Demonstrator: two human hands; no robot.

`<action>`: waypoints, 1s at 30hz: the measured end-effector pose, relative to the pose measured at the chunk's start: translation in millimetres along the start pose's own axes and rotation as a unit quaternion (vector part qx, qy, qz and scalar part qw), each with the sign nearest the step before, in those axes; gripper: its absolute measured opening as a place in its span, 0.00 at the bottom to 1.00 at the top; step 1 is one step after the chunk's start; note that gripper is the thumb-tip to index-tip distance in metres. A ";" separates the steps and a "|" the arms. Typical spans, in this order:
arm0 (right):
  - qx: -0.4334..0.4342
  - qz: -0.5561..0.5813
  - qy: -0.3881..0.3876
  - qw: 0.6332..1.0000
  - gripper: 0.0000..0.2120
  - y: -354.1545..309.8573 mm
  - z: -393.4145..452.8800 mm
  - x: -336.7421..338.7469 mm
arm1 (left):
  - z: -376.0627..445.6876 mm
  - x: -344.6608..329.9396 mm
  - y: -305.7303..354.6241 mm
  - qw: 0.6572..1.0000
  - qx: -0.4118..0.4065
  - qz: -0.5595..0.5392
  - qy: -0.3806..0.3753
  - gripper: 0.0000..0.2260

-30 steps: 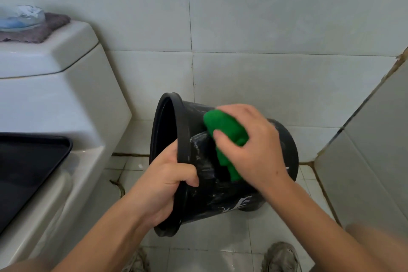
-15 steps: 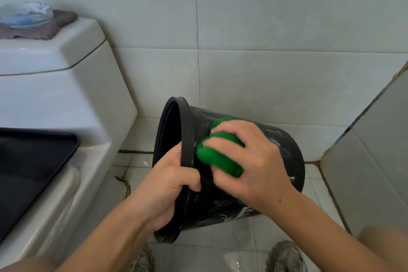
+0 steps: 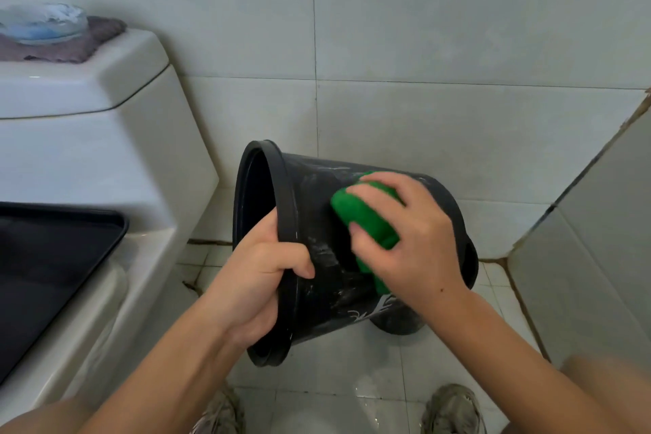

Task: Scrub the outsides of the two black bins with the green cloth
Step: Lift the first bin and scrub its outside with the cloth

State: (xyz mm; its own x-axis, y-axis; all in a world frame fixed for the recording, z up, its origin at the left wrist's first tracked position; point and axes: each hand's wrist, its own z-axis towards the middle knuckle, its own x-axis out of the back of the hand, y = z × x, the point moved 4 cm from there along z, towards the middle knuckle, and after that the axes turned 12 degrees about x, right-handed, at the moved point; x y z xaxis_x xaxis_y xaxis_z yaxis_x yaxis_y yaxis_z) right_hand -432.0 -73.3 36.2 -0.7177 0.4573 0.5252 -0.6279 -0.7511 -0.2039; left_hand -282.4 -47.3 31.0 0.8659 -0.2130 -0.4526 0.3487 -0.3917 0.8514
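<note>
Head view shows the right hand [image 3: 408, 236] with its fingers curled over the bunched green cloth [image 3: 366, 222], pressing it flat on the upper side wall of the black bin [image 3: 317, 257]; compared with half a second ago the cloth sits a little further from the rim and higher on the wall, and the bin is turned so more of its streaked side faces up, which I read as another stroke in a scrub that is under way. The left hand [image 3: 260, 278] clamps the rim just beside the right hand, thumb over the outside, fingers hidden inside the mouth, holding the bin tipped on its side above the floor tiles. White smears show between the two hands and below the cloth, so this wall probably needs more passes. Counted: one bin in sight, the second not visible; one cloth; two hands; two shoes [image 3: 454, 409] below the forearms; one toilet [image 3: 88, 151] beyond the left hand.
</note>
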 end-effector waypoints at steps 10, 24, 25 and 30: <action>0.166 0.002 0.003 0.986 0.14 -25.3 -19.9 0.6 | -7.8 6.2 0.2 0.997 0.003 -0.070 0.019 0.17; 0.139 0.005 0.004 0.990 0.09 -39.5 -18.2 -13.1 | -3.5 7.3 -6.5 0.994 0.041 -0.008 0.101 0.25; 0.106 0.005 0.005 0.994 0.09 -36.5 -14.3 -14.2 | -2.7 7.4 -7.1 0.994 0.039 -0.002 0.105 0.24; 0.004 0.012 -0.021 1.000 0.10 -28.5 3.8 -18.0 | 1.5 5.9 -13.7 0.991 0.055 0.016 0.122 0.23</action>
State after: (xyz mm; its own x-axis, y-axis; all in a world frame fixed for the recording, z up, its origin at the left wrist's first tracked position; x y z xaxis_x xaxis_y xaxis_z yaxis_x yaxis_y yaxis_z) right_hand -400.1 -62.0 35.6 -0.7187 0.4185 0.5553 -0.6080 -0.7656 -0.2100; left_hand -282.6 -44.5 16.3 0.9419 -0.0091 -0.3359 0.2894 -0.4859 0.8247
